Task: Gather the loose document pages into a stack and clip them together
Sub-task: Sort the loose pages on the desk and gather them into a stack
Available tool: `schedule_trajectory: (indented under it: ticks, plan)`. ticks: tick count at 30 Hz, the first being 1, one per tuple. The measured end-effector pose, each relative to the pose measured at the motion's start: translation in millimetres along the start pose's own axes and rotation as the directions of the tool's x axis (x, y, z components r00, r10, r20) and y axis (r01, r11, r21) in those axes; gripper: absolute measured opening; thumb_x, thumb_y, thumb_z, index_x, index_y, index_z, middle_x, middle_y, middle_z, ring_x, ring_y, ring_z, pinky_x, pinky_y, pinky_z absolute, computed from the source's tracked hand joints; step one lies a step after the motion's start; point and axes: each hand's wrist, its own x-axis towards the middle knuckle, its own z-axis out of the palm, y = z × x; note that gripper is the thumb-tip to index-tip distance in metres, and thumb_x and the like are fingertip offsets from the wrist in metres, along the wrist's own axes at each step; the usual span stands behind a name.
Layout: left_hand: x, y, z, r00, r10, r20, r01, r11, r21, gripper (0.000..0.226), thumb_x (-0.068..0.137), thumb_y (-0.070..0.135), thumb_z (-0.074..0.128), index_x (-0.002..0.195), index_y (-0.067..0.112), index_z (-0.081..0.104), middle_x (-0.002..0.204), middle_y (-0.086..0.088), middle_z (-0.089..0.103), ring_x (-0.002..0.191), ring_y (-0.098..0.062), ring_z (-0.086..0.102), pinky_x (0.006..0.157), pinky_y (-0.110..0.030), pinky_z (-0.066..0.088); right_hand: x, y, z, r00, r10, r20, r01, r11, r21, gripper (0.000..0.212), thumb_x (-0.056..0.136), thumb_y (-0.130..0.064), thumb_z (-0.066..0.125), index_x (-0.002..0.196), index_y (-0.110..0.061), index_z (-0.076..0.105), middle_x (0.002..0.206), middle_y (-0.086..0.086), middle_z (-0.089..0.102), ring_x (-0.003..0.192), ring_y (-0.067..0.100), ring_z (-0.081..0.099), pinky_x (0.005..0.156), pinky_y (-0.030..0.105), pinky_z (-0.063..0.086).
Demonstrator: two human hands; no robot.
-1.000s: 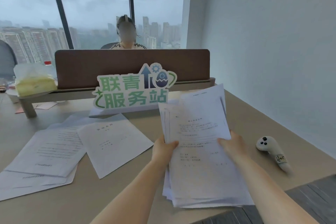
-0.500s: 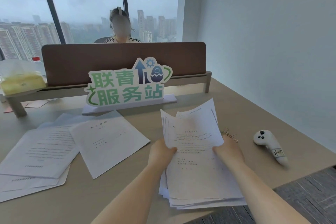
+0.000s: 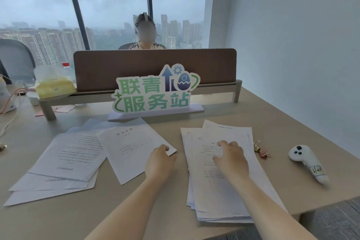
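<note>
An uneven stack of printed pages lies flat on the desk in front of me, to the right. My right hand rests on top of it, fingers loosely spread. My left hand reaches to the near right corner of a single title page left of the stack and touches it; whether the fingers pinch it cannot be told. Several more loose pages lie fanned out further left. Two small binder clips sit just right of the stack.
A white handheld controller lies at the right of the desk. A green-lettered standing sign and a brown divider stand behind the papers, with a person seated beyond. Tissue pack and cables are at far left.
The stack, held up in both hands before, now lies flat on the desk. My left hand has let go and moved left to the title page; my right hand rests on the stack.
</note>
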Motion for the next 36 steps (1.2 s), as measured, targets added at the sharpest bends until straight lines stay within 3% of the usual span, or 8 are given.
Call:
schedule_trajectory:
  ticks: [5, 9, 16, 20, 23, 26, 31, 36]
  plan:
    - [8, -51, -46, 0.993, -0.086, -0.079, 0.089, 0.995, 0.040, 0.037, 0.089, 0.033, 0.055, 0.125, 0.024, 0.057, 0.127, 0.003, 0.057, 0.096, -0.014, 0.055, 0.074, -0.029, 0.042, -7, -59, 27, 0.987, -0.125, 0.101, 0.120, 0.991, 0.055, 0.043, 0.091, -0.031, 0.056, 0.133, -0.025, 0.050, 0.131, 0.002, 0.049, 0.124, 0.024, 0.043, 0.089, 0.036, 0.046]
    - [10, -95, -83, 0.974, -0.163, -0.155, 0.180, 0.978, 0.104, 0.038, 0.089, 0.032, 0.054, 0.125, 0.023, 0.058, 0.130, -0.003, 0.052, 0.117, -0.024, 0.048, 0.081, -0.033, 0.043, -15, -102, 50, 0.966, -0.204, 0.160, 0.192, 0.977, 0.088, 0.045, 0.092, -0.037, 0.052, 0.135, -0.023, 0.052, 0.131, 0.003, 0.050, 0.123, 0.024, 0.045, 0.092, 0.037, 0.045]
    - [8, -160, -135, 0.913, -0.324, -0.248, 0.383, 0.891, 0.245, 0.056, 0.083, 0.047, 0.055, 0.135, 0.028, 0.049, 0.139, -0.004, 0.046, 0.130, -0.029, 0.036, 0.102, -0.043, 0.035, -14, -162, 83, 0.915, -0.195, 0.354, 0.210, 0.978, -0.004, 0.074, 0.080, -0.055, 0.056, 0.143, -0.019, 0.039, 0.146, 0.008, 0.041, 0.135, 0.031, 0.033, 0.106, 0.041, 0.036]
    - [15, -186, -155, 0.901, -0.389, -0.193, 0.428, 0.868, 0.250, 0.074, 0.074, 0.056, 0.056, 0.142, 0.032, 0.039, 0.150, -0.004, 0.036, 0.141, -0.030, 0.025, 0.111, -0.046, 0.027, -4, -178, 94, 0.927, -0.088, 0.364, 0.132, 0.986, -0.099, 0.089, 0.069, -0.070, 0.057, 0.140, -0.020, 0.039, 0.144, 0.009, 0.041, 0.133, 0.033, 0.035, 0.103, 0.044, 0.038]
    - [20, -195, -160, 0.916, -0.392, -0.091, 0.401, 0.876, 0.267, 0.084, 0.072, 0.054, 0.056, 0.148, 0.034, 0.029, 0.159, -0.005, 0.022, 0.147, -0.032, 0.014, 0.116, -0.049, 0.018, 8, -180, 102, 0.928, -0.033, 0.370, 0.094, 0.984, -0.149, 0.104, 0.056, -0.082, 0.056, 0.138, -0.020, 0.041, 0.139, 0.009, 0.047, 0.129, 0.033, 0.040, 0.099, 0.042, 0.039]
    - [21, -190, -159, 0.916, -0.402, 0.006, 0.376, 0.862, 0.339, 0.093, 0.067, 0.065, 0.055, 0.149, 0.039, 0.022, 0.163, -0.005, 0.010, 0.149, -0.033, 0.004, 0.116, -0.054, 0.009, 20, -180, 112, 0.933, -0.021, 0.359, 0.108, 0.968, -0.225, 0.117, 0.039, -0.088, 0.051, 0.135, -0.020, 0.044, 0.136, 0.008, 0.052, 0.127, 0.032, 0.043, 0.100, 0.044, 0.040]
    - [24, -181, -153, 0.899, -0.431, 0.070, 0.357, 0.817, 0.452, 0.099, 0.061, 0.064, 0.055, 0.149, 0.039, 0.018, 0.163, -0.005, 0.004, 0.149, -0.034, 0.001, 0.113, -0.058, 0.012, 28, -187, 104, 0.933, 0.018, 0.360, 0.080, 0.963, -0.256, 0.100, 0.048, -0.076, 0.069, 0.130, -0.023, 0.047, 0.129, 0.006, 0.054, 0.125, 0.030, 0.046, 0.095, 0.038, 0.042]
    - [27, -174, -153, 0.919, -0.394, 0.005, 0.339, 0.798, 0.498, 0.066, 0.071, 0.045, 0.052, 0.134, 0.027, 0.041, 0.137, -0.005, 0.040, 0.128, -0.032, 0.033, 0.097, -0.047, 0.035, 32, -193, 99, 0.901, 0.075, 0.427, 0.015, 0.979, -0.204, 0.037, 0.073, -0.046, 0.070, 0.094, -0.018, 0.058, 0.083, -0.001, 0.061, 0.082, 0.018, 0.064, 0.061, 0.026, 0.045]
